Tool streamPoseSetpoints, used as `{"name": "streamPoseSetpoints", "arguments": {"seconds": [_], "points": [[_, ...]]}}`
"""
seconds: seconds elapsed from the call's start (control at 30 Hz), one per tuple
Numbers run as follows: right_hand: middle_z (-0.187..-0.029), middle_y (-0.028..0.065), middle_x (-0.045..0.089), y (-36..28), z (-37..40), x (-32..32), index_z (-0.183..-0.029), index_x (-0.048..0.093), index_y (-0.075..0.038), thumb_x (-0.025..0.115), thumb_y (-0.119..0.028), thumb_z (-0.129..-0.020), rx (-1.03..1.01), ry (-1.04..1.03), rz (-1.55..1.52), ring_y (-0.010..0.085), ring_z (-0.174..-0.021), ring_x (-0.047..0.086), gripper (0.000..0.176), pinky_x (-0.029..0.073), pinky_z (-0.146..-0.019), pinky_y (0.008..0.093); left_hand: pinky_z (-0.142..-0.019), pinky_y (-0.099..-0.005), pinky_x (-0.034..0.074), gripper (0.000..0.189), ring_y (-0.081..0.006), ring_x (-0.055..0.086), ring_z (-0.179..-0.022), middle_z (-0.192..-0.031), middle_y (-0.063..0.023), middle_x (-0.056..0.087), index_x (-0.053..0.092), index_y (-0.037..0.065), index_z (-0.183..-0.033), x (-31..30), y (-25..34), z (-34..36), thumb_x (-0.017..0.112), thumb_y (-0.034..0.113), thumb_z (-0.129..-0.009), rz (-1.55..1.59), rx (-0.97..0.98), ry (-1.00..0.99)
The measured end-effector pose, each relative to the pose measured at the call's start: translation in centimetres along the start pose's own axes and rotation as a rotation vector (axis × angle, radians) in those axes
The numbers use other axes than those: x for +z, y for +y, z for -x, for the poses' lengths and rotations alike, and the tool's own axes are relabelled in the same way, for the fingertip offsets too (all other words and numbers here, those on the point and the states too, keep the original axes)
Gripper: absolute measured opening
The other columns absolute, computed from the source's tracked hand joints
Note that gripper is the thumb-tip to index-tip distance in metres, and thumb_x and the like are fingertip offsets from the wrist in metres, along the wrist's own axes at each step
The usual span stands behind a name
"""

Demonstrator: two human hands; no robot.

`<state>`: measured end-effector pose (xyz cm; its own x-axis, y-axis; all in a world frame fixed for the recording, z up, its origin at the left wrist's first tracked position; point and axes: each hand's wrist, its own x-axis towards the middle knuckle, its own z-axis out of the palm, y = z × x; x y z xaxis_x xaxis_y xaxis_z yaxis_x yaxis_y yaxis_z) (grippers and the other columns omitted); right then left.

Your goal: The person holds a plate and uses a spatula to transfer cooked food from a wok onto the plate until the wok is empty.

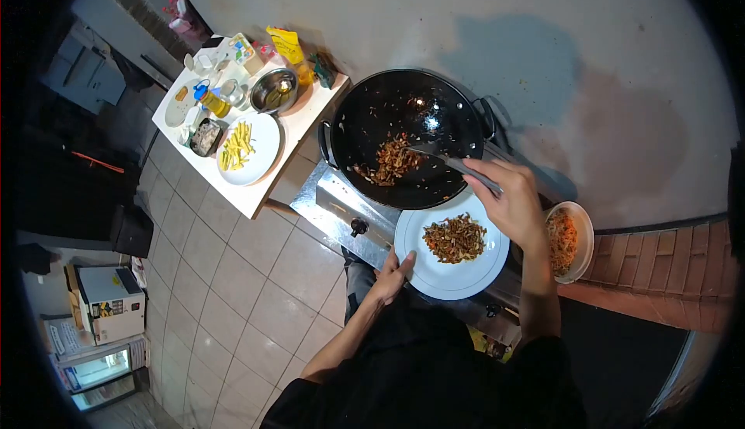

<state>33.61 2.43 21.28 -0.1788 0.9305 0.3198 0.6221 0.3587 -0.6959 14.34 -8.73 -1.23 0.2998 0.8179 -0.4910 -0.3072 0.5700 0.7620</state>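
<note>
My left hand grips the near rim of a white plate that carries a heap of brown fried food. The plate is held just below a black wok on a metal stove. My right hand holds the handle of a metal spatula, whose blade reaches into the wok beside more fried food.
A bowl of orange noodles stands right of the plate. A white side table at the left holds a plate of yellow strips, a steel bowl, an oil bottle and packets. Tiled floor lies below; a brick ledge is at right.
</note>
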Motion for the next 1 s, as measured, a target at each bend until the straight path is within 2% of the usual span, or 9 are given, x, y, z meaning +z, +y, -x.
{"name": "streamPoseSetpoints", "arguments": {"seconds": [0.03, 0.2, 0.3, 0.4, 0.47, 0.57, 0.7, 0.87, 1.0], "points": [[-0.077, 0.0175, 0.065, 0.0, 0.6, -0.5, -0.097, 0.066, 0.005, 0.068, -0.002, -0.077, 0.021, 0.032, -0.049, 0.0248, -0.064, 0.064, 0.021, 0.048, -0.058, 0.0318, -0.102, -0.0302, 0.032, 0.055, -0.0186, 0.040, -0.122, -0.135, -0.0118, 0.043, 0.026, 0.002, -0.141, 0.2, -0.3, -0.3, 0.051, 0.020, -0.096, -0.009, -0.004, 0.021], [-0.076, 0.0198, 0.065, -1.5, 0.6, 3.4, -0.090, 0.066, 0.005, 0.070, -0.003, -0.076, -0.040, -0.011, -0.027, 0.0302, -0.064, 0.066, 0.017, 0.050, -0.056, 0.0320, -0.102, -0.0303, 0.031, 0.056, -0.0193, 0.040, -0.121, -0.135, -0.0125, 0.043, 0.025, 0.002, -0.141, 0.4, 0.1, -0.3, 0.051, 0.019, -0.096, 0.007, -0.046, 0.015], [-0.072, 0.0191, 0.064, -0.4, -1.6, 6.0, -0.089, 0.066, 0.004, 0.069, -0.003, -0.076, -0.049, 0.043, 0.040, 0.0275, -0.061, 0.066, 0.015, 0.048, -0.053, 0.0304, -0.102, -0.0301, 0.031, 0.056, -0.0191, 0.040, -0.121, -0.135, -0.0124, 0.043, 0.025, 0.001, -0.141, 0.8, 0.7, 0.0, 0.052, 0.019, -0.095, -0.004, -0.042, 0.031], [-0.065, 0.0170, 0.062, -1.0, -2.9, 6.5, -0.086, 0.065, 0.003, 0.068, -0.004, -0.078, -0.034, 0.167, -0.071, 0.0239, -0.054, 0.064, 0.011, 0.045, -0.049, 0.0287, -0.101, -0.0295, 0.031, 0.056, -0.0188, 0.040, -0.121, -0.134, -0.0122, 0.044, 0.026, 0.001, -0.141, 0.5, 0.7, -0.2, 0.053, 0.019, -0.095, -0.074, -0.033, 0.018], [-0.063, 0.0162, 0.062, -2.7, -3.0, 6.0, -0.081, 0.062, 0.001, 0.066, -0.009, -0.081, -0.054, 0.178, -0.121, 0.0295, -0.055, 0.063, 0.010, 0.046, -0.050, 0.0353, -0.101, -0.0290, 0.031, 0.055, -0.0184, 0.039, -0.121, -0.133, -0.0120, 0.044, 0.026, 0.001, -0.140, 0.0, -0.4, -0.5, 0.053, 0.019, -0.095, -0.058, -0.013, 0.006], [-0.064, 0.0166, 0.062, -2.3, -3.7, 7.6, -0.081, 0.063, 0.001, 0.065, -0.009, -0.081, -0.091, 0.162, -0.160, 0.0313, -0.057, 0.063, 0.010, 0.046, -0.050, 0.0355, -0.100, -0.0287, 0.031, 0.055, -0.0181, 0.040, -0.120, -0.133, -0.0119, 0.044, 0.027, 0.001, -0.140, 0.2, 0.1, -0.6, 0.053, 0.020, -0.095, -0.062, 0.044, -0.022], [-0.062, 0.0175, 0.061, -0.2, -5.7, 9.4, -0.081, 0.062, 0.001, 0.063, -0.011, -0.083, -0.096, 0.172, -0.130, 0.0331, -0.057, 0.062, 0.012, 0.047, -0.050, 0.0363, -0.100, -0.0290, 0.031, 0.055, -0.0178, 0.041, -0.119, -0.132, -0.0118, 0.045, 0.027, 0.001, -0.140, 0.4, 1.0, -0.1, 0.052, 0.021, -0.095, -0.109, -0.023, -0.007], [-0.058, 0.0172, 0.059, -0.8, -5.2, 7.3, -0.082, 0.063, 0.001, 0.062, -0.011, -0.084, -0.032, 0.191, -0.157, 0.0328, -0.054, 0.062, 0.013, 0.046, -0.048, 0.0364, -0.101, -0.0291, 0.031, 0.056, -0.0176, 0.041, -0.118, -0.130, -0.0115, 0.046, 0.026, 0.001, -0.140, 0.1, -0.1, -0.8, 0.052, 0.022, -0.095, -0.108, 0.042, -0.001], [-0.056, 0.0179, 0.057, -0.3, -6.0, 8.9, -0.080, 0.062, 0.001, 0.063, -0.013, -0.084, -0.074, 0.122, -0.116, 0.0337, -0.052, 0.060, 0.014, 0.044, -0.049, 0.0382, -0.096, -0.0286, 0.036, 0.053, -0.0164, 0.046, -0.113, -0.126, -0.0102, 0.050, 0.030, 0.001, -0.138, 0.4, 1.3, -0.3, 0.052, 0.023, -0.096, -0.121, -0.062, -0.017]]}}
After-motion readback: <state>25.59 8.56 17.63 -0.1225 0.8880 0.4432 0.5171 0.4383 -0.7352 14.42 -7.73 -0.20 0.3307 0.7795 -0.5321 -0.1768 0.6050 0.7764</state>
